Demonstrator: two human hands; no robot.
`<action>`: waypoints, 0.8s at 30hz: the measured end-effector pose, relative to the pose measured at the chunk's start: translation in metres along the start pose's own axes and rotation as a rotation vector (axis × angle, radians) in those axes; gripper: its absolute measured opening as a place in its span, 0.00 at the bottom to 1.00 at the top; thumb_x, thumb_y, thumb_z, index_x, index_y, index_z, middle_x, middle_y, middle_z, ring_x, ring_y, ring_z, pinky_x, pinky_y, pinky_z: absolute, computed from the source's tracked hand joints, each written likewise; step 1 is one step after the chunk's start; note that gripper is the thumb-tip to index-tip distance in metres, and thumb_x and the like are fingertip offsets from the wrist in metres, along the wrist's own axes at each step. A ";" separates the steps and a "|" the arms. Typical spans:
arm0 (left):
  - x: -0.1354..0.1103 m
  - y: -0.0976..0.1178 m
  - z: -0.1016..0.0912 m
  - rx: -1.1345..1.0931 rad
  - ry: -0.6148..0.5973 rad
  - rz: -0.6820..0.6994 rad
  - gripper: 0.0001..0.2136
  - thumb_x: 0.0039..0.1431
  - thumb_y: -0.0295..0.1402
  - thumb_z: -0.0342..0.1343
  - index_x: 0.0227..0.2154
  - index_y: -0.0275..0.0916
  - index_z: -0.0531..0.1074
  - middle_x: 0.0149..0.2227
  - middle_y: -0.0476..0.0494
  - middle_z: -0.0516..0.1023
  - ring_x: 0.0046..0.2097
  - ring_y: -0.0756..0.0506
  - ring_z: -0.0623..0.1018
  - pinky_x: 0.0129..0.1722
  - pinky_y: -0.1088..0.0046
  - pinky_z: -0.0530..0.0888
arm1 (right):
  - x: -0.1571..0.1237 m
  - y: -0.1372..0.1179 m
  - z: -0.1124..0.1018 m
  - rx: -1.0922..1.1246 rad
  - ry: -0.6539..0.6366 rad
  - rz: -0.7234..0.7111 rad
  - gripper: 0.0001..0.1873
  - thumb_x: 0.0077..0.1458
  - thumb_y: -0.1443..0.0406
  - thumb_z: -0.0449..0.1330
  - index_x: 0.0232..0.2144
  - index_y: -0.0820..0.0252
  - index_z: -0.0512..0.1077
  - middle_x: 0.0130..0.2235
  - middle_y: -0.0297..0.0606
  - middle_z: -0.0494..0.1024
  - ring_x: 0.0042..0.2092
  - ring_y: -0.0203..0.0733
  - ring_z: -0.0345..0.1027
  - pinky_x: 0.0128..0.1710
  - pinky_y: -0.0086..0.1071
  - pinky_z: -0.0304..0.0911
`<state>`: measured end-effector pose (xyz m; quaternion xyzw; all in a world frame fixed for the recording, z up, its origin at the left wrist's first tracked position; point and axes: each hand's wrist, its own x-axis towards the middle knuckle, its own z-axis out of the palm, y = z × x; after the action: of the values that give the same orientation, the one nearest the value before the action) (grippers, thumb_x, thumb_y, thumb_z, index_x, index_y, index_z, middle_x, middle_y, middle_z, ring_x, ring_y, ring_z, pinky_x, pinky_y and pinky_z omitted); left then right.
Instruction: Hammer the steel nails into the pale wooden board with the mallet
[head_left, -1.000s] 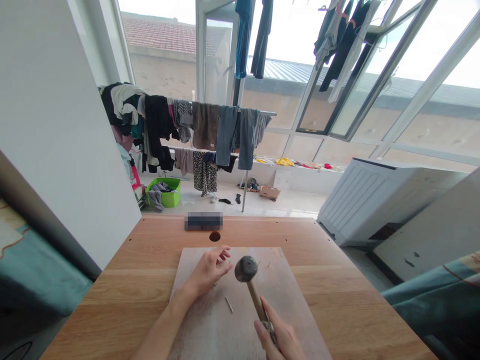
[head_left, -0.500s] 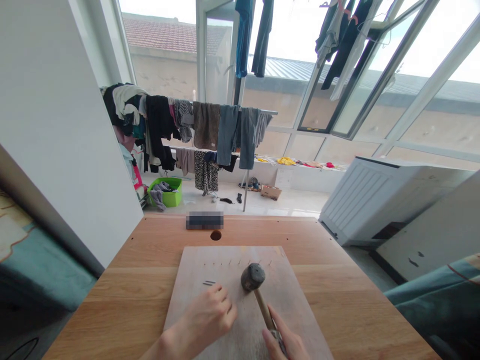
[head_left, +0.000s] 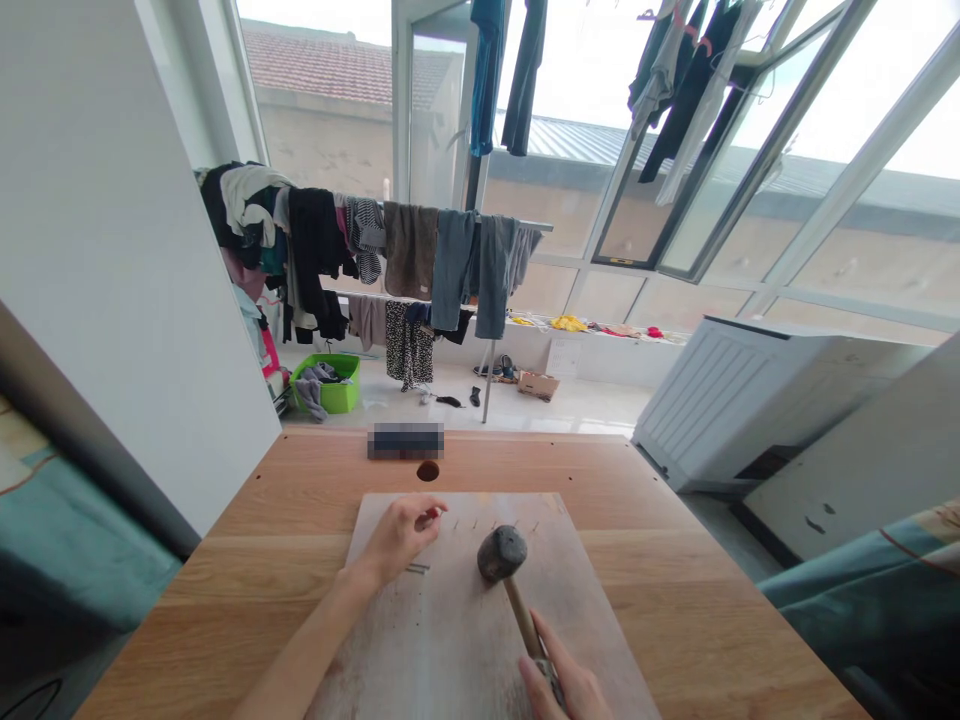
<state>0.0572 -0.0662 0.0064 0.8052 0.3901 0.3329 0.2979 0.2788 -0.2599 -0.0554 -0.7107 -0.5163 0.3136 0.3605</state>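
Observation:
My right hand [head_left: 566, 675] grips the wooden handle of a rubber mallet [head_left: 502, 553], its dark head resting low over or on the board. A pale wooden board [head_left: 480, 640] lies beneath both hands. At the board's far left, my left hand [head_left: 405, 535] has thumb and fingertips pinched together beside a row of thin nails [head_left: 475, 524] standing in the wood. Whatever is between those fingers is too small to make out. Just under that hand lie a few loose nails [head_left: 418, 569], partly covered by it.
The board rests on a wooden table [head_left: 225, 590] with a round hole [head_left: 427, 471] near its far edge. A blurred-out dark object [head_left: 406, 441] lies behind the hole. Beyond stand a laundry rack with clothes [head_left: 454, 265], a green basket [head_left: 345, 395] and a white appliance [head_left: 720, 400].
My left hand has moved away from me, from the middle of the board to the left end of the nail row. The mallet and my right hand have barely moved.

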 end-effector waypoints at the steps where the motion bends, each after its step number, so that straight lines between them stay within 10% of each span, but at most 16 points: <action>1: 0.000 -0.003 0.001 -0.018 -0.008 -0.013 0.10 0.58 0.26 0.53 0.38 0.41 0.77 0.35 0.48 0.80 0.36 0.48 0.78 0.41 0.72 0.75 | 0.000 0.000 0.000 0.002 -0.002 0.003 0.52 0.55 0.34 0.44 0.59 0.72 0.70 0.20 0.35 0.74 0.23 0.43 0.68 0.32 0.32 0.68; 24: -0.004 0.000 -0.001 0.081 -0.024 0.063 0.05 0.57 0.25 0.55 0.32 0.39 0.75 0.35 0.45 0.77 0.39 0.45 0.76 0.42 0.70 0.72 | 0.001 0.003 0.001 0.007 -0.007 -0.061 0.54 0.56 0.33 0.41 0.59 0.75 0.70 0.23 0.38 0.76 0.24 0.44 0.69 0.31 0.32 0.68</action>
<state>0.0539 -0.0695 0.0057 0.8324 0.3741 0.3163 0.2589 0.2794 -0.2597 -0.0587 -0.6920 -0.5381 0.3069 0.3706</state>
